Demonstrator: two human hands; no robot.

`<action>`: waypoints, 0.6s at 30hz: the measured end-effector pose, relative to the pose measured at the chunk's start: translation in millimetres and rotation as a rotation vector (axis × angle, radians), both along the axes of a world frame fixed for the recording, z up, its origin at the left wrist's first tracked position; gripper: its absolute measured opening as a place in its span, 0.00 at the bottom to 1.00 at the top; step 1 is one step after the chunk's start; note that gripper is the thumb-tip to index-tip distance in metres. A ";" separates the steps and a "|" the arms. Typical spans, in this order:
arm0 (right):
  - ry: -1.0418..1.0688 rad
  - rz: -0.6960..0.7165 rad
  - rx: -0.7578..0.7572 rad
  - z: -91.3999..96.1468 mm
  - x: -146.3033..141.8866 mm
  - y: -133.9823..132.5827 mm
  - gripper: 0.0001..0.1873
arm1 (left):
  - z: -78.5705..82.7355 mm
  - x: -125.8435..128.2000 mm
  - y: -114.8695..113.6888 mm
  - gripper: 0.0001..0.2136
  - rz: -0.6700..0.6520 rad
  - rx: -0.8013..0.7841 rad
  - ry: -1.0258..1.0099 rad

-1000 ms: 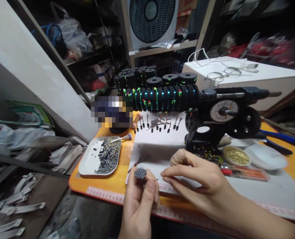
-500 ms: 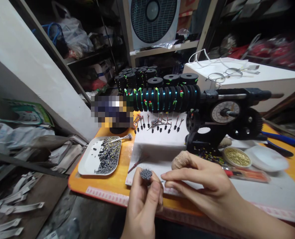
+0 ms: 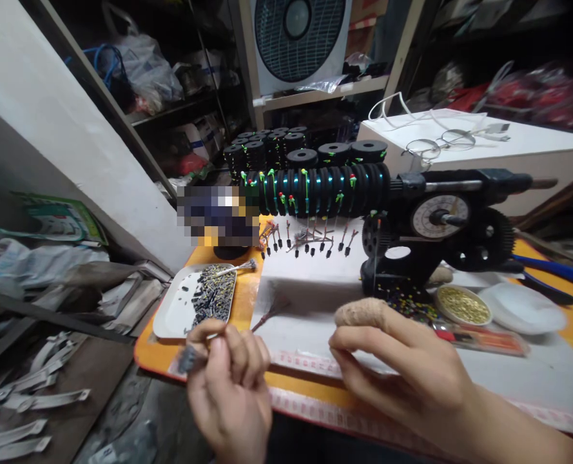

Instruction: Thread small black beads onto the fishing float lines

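Observation:
My left hand point(image 3: 235, 380) is curled closed around a bundle of small grey pieces point(image 3: 187, 359), whose end sticks out to the left and is blurred. It is just in front of a white tray point(image 3: 167, 316) of loose grey and yellowish bits. My right hand point(image 3: 402, 367) is over the front of the table, thumb and fingertips pinched together; whatever is between them is too small to make out. Tan tape point(image 3: 363, 314) wraps its index finger. Behind both hands, a row of black spools point(image 3: 325, 190) with blue and green line sits on a machine, with small dark weights point(image 3: 315, 248) hanging below.
A dial point(image 3: 441, 216) and black gears are at the machine's right end. A bowl of gold bits point(image 3: 464, 305), a clear plastic dish point(image 3: 523, 309) and a blue-handled tool point(image 3: 552, 265) lie on the right. Stacked black spools point(image 3: 267, 148) and a white box point(image 3: 499, 154) with eyeglasses stand behind.
My left hand has moved left toward the tray and turned, carrying the grey bundle away from my right hand. The right hand's fingers have drawn into a tighter pinch.

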State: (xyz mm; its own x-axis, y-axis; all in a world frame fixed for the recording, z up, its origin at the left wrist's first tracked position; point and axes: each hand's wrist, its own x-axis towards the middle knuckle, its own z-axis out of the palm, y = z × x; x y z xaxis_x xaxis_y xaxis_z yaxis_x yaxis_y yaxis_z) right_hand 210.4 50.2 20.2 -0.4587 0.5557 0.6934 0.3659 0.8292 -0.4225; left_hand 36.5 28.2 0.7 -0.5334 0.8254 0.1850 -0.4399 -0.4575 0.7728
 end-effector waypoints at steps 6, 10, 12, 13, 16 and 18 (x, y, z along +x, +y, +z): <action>0.043 0.066 -0.111 3.8 0.8 2.1 0.08 | 4.6 -66.1 23.4 0.16 -0.178 -0.018 1.202; 0.049 0.067 -0.200 1.9 3.3 3.6 0.06 | 8.3 -61.8 35.6 0.14 -0.242 -0.189 1.466; 0.029 0.066 -0.212 1.9 4.7 4.5 0.08 | 7.7 -53.0 39.3 0.07 -0.242 -0.265 1.535; 0.018 0.064 -0.215 2.1 5.0 4.9 0.08 | 6.8 -49.1 40.1 0.05 -0.241 -0.288 1.547; 0.020 0.057 -0.216 2.9 4.6 5.6 0.09 | 3.4 -40.8 35.5 0.04 -0.222 -0.289 1.544; 0.061 0.059 -0.212 3.5 3.5 5.6 0.08 | 1.3 -35.2 25.6 0.04 -0.194 -0.269 1.481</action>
State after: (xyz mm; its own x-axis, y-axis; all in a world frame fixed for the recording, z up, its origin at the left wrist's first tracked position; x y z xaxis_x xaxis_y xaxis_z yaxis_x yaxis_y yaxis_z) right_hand 213.9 55.8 23.6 -0.4560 0.6652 0.5912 0.2877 0.7388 -0.6094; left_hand 1.3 53.7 2.0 0.1102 0.9545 0.2770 0.7497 -0.2628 0.6074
